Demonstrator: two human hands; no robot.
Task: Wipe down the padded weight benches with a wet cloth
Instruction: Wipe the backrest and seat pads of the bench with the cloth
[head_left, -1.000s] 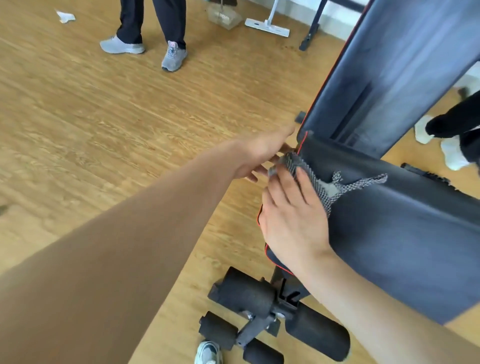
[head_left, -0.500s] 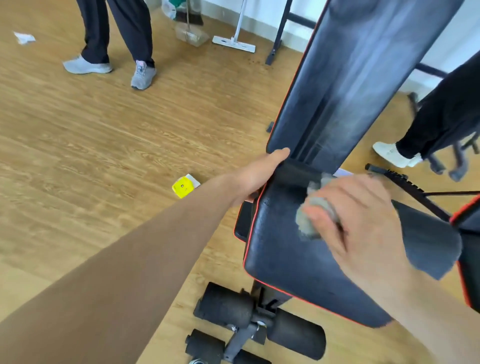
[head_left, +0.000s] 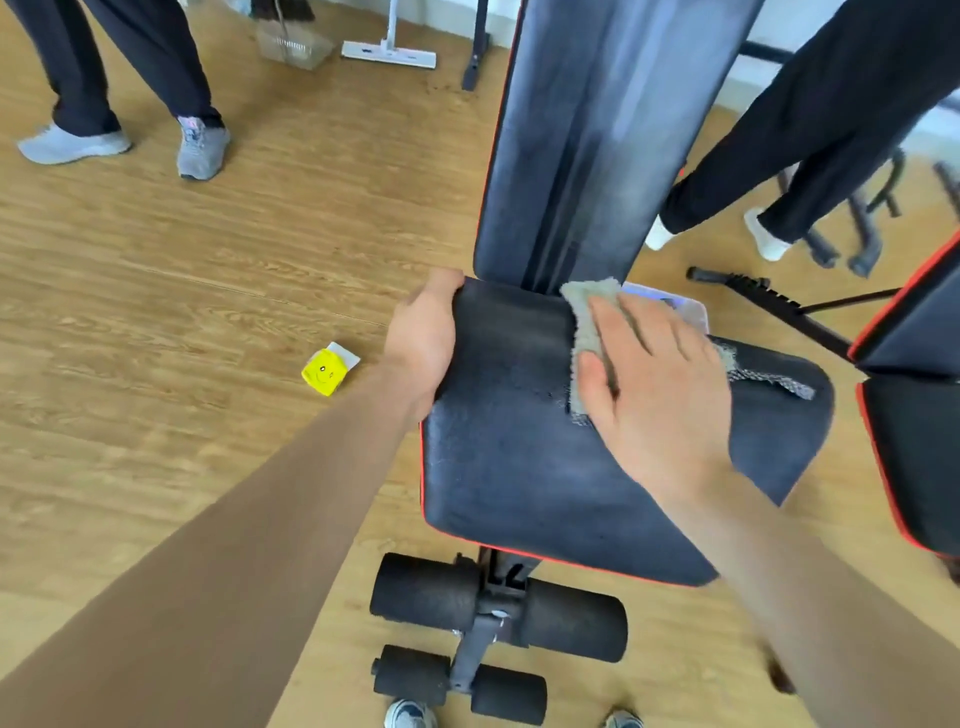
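Note:
A black padded bench seat (head_left: 519, 467) with red piping lies in front of me, and its backrest (head_left: 597, 135) tilts up behind it. My left hand (head_left: 423, 338) grips the seat's far left corner, fingers curled over the edge. My right hand (head_left: 654, 384) lies flat with spread fingers on a grey cloth (head_left: 589, 317) and presses it onto the seat near the backrest. A mesh-patterned end of the cloth (head_left: 774, 379) sticks out to the right of the hand.
Foam leg rollers (head_left: 498, 608) stand at the bench's near end. A yellow box (head_left: 324, 371) lies on the wooden floor to the left. One person stands at far left (head_left: 202, 150), another at right (head_left: 769, 239). A second bench (head_left: 914, 415) and a mop head (head_left: 389, 52) are nearby.
My right hand has gone from holding the bunched cloth to lying flat on it on the seat. My left hand has closed round the seat's corner.

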